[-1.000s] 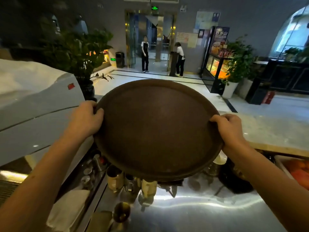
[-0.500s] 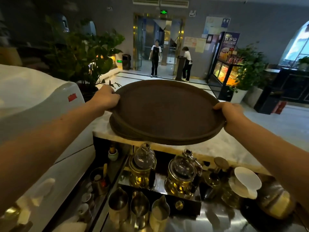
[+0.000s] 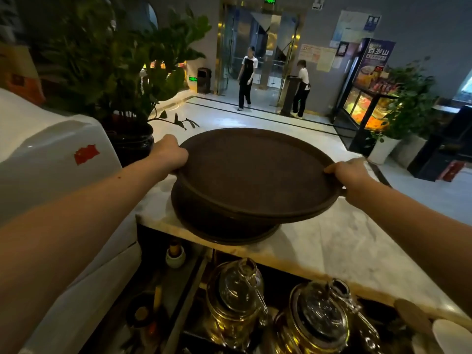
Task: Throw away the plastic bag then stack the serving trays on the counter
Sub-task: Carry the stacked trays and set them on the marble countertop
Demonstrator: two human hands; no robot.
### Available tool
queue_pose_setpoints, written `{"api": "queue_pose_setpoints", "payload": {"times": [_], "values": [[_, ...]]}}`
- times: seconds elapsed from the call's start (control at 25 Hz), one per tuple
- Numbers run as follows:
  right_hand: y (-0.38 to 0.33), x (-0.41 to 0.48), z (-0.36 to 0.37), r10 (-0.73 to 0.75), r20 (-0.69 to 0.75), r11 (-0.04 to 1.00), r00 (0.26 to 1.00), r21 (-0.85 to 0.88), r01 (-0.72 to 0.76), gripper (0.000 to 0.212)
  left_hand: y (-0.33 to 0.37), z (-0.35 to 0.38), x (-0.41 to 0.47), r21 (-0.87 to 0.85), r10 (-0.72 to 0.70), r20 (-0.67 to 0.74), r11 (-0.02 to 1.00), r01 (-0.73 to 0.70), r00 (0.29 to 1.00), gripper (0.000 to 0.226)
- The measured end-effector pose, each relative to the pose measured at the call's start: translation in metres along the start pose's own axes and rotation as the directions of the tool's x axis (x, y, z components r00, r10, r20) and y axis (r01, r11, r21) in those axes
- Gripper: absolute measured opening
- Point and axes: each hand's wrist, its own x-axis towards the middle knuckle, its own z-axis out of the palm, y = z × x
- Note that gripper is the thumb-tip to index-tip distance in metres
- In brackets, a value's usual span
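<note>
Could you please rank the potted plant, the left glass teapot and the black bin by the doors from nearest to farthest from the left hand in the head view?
From the left hand:
1. Potted plant, just left of it.
2. Left glass teapot, below the counter.
3. Black bin, far back by the doors.

Ahead of me: grey wall [image 3: 324, 26], pale polished floor [image 3: 255, 116], brass-framed glass doors [image 3: 258, 47], lit display cabinet [image 3: 362, 103], potted plants [image 3: 122, 67].

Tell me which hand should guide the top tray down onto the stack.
Probably the left hand: its side of the top tray sits closest over the lower tray on the counter. The right hand's edge overhangs.
</note>
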Motion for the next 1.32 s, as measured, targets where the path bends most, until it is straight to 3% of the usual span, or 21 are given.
{"api": "queue_pose_setpoints", "payload": {"times": [0.48, 0.8, 1.32], "values": [[0.067, 0.065, 0.124, -0.030, 0.120, 0.952, 0.992, -0.300, 0.065, 0.014, -0.085, 0.064, 0.076, 0.180, -0.097, -0.120, 0.977, 0.118, 0.988, 0.030], [0.093, 0.076, 0.149, -0.055, 0.174, 0.873, 0.983, -0.469, 0.132, 0.012, -0.106, 0.101, 0.091, 0.213, -0.128, -0.157, 0.964, 0.160, 0.979, 0.020], [0.095, 0.072, 0.153, -0.073, 0.144, 0.687, 0.987, -0.710, 0.154, 0.023, -0.096, 0.108, 0.092, 0.221, -0.136, -0.174, 0.960, 0.173, 0.975, 0.025]]}}
